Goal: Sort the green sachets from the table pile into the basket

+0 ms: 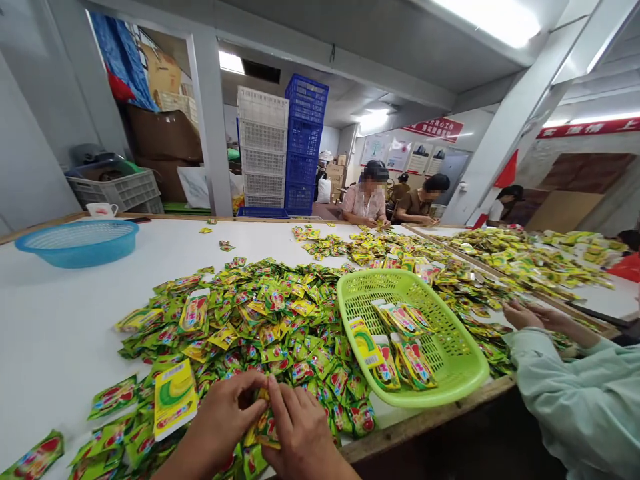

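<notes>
My left hand [223,412] and my right hand [304,427] meet at the front of the table, their fingertips pinched together over a small yellow printed packet [269,430]. Most of this packet is covered by my fingers, and its top edge is hidden. Just beyond my hands spreads a large heap of small green and yellow sachets [275,300] with red fruit pictures. A flat yellow card-like packet [175,398] lies on the heap left of my left hand. To the right, a green plastic basket [465,383] holds several bundled packets [415,363].
A blue basket [75,245] and a white cup [103,209] stand at the far left of the white table [165,250]. A co-worker's green sleeve [575,387] is close on the right. Other people sit across the table; stacked crates [263,147] rise behind.
</notes>
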`<state>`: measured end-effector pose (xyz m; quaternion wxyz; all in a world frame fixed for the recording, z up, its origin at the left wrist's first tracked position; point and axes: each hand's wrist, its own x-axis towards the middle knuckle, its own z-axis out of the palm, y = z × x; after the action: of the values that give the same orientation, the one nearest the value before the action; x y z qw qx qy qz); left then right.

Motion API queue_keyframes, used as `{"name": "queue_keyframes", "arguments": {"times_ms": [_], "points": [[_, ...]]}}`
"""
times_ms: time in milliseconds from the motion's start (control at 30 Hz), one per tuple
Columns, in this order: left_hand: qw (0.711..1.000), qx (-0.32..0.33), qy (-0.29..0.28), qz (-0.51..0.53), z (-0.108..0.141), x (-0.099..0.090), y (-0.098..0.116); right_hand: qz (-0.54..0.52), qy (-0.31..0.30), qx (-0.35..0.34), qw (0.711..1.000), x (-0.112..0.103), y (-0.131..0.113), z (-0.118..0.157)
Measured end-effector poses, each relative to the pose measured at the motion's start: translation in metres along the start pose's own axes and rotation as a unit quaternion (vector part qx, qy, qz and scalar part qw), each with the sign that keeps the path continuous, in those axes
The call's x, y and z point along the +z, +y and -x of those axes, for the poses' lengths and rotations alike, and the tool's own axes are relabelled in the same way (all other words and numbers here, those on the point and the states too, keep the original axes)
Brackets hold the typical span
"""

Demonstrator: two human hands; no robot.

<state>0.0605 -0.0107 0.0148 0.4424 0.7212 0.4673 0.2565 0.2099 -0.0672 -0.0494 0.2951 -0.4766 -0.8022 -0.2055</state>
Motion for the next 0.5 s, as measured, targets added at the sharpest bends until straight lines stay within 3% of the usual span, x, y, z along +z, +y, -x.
{"name": "queue_keyframes", "arguments": {"times_ms": [133,333,500], "points": [[0.987,-0.053,0.011,0.15,0.001,0.005,-0.012,0.019,-0.014,0.036,0.999,-0.004,0.003,0.001],[0.999,-0.01,0.034,0.019,0.016,0.008,0.001,0.004,-0.004,0.027,1.0,-0.009,0.003,0.005],[0.999,-0.012,0.033,0.01,0.013,0.015,0.01,0.002,0.005,0.024,1.0,-0.008,0.006,0.006]]}}
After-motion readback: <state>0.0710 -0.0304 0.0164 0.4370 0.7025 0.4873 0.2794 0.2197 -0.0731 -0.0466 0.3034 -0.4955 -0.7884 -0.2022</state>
